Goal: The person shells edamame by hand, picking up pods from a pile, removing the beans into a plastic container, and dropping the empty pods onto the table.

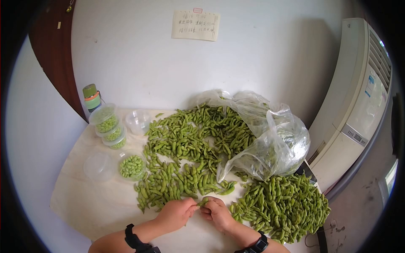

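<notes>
Between my two hands is a green soybean pod (203, 203), pinched at the near edge of a spread of pods. My left hand (177, 213) is closed, its fingertips at the pod's left end. Fingers of my right hand (218, 213) are curled around the pod's other end. Just beyond them lies the spread of unshelled pods (181, 181). A second heap of pods (287, 206) is to the right of my right hand. Shelled green beans (131, 166) fill part of a clear round tub (143, 172) at the left.
Stacked lidded tubs of beans (110, 126) stand at the back left, beside a green bottle (91, 98). A clear lid (98, 165) and another clear tub (138, 121) lie nearby. A plastic bag (270, 143) covers pods at the back right. An air conditioner (350, 97) stands right.
</notes>
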{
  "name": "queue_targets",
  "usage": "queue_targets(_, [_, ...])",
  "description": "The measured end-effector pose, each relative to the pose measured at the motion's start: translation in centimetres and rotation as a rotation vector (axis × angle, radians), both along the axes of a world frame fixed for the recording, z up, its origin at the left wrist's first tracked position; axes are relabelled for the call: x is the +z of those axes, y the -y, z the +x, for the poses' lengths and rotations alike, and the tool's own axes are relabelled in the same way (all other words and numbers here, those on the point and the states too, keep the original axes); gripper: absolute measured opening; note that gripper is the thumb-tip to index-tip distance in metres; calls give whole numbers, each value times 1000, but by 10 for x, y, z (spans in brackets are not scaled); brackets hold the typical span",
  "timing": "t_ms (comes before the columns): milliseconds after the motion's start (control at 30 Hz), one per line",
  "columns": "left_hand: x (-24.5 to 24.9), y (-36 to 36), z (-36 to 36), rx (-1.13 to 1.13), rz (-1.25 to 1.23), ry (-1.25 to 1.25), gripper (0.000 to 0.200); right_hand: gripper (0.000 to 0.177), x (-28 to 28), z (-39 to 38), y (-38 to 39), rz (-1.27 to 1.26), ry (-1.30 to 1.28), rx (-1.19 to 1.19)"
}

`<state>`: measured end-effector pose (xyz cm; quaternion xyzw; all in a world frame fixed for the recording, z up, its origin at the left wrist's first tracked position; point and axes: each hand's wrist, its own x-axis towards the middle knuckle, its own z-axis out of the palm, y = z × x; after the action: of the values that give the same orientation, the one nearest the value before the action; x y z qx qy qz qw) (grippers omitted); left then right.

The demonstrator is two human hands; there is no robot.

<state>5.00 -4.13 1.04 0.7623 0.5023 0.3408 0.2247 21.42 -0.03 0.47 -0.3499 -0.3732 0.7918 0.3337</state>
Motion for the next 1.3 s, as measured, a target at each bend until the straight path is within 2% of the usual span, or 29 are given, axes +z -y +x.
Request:
queue_targets(67, [4, -1, 1, 31, -356, 309, 15, 10, -1, 0, 0, 1, -15, -2])
queue_targets(100, [2, -2, 0, 33, -356, 309, 15, 10, -1, 1, -1, 19, -29, 18])
queue_targets(167, [-6, -5, -2, -17, -551, 620, 19, 10, -2, 0, 0, 37, -43, 39])
queue_targets(200, [-8, -7, -4, -16, -552, 620, 19, 10, -3, -1, 2, 137, 3, 51])
queue_targets(233, [-10, -8, -7, -51, -622, 725, 20, 9, -3, -2, 4, 237, 49, 62])
queue_targets(267, [-11, -8, -9, -87, -692, 829, 21, 9, -3, -2, 4, 236, 49, 63])
queue_targets(367, [-5, -7, -11, -85, -695, 876, 22, 9, 0, -1, 3, 168, -29, 78])
queue_targets(500, [-4, -6, -6, -59, -565, 742, 21, 10, -2, 2, 2, 126, -78, 65])
queue_targets(567, [1, -2, -2, 0, -419, 509, 22, 11, -1, 3, 2, 99, -100, 32])
queue_targets(633, [1, -2, -3, -28, -405, 420, 19, 17, 1, 2, 0, 265, 172, 12])
queue_targets(667, [1, -2, -4, -56, -389, 330, 17, 17, -4, 2, -2, 264, 172, 14])
queue_targets(733, [1, -3, -5, -53, -427, 422, 17, 24, -15, 2, -7, 470, 249, -14])
queue_targets(767, [1, -3, -5, -52, -464, 513, 17, 24, -14, 2, -8, 470, 249, -12])
queue_targets(867, [-1, -7, -10, -83, -553, 625, 16, 15, -9, 2, -11, 562, 227, 16])
queue_targets(1167, [3, -9, -13, -75, -585, 479, 19, 19, -7, 5, -14, 707, 364, 38])
queue_targets(1267, [1, -8, -15, -102, -552, 521, 19, 22, 0, 6, -12, 721, 423, 75])
queue_targets(1300, [2, -8, -15, -102, -553, 522, 19, 22, 0, 5, -12, 797, 474, 71])
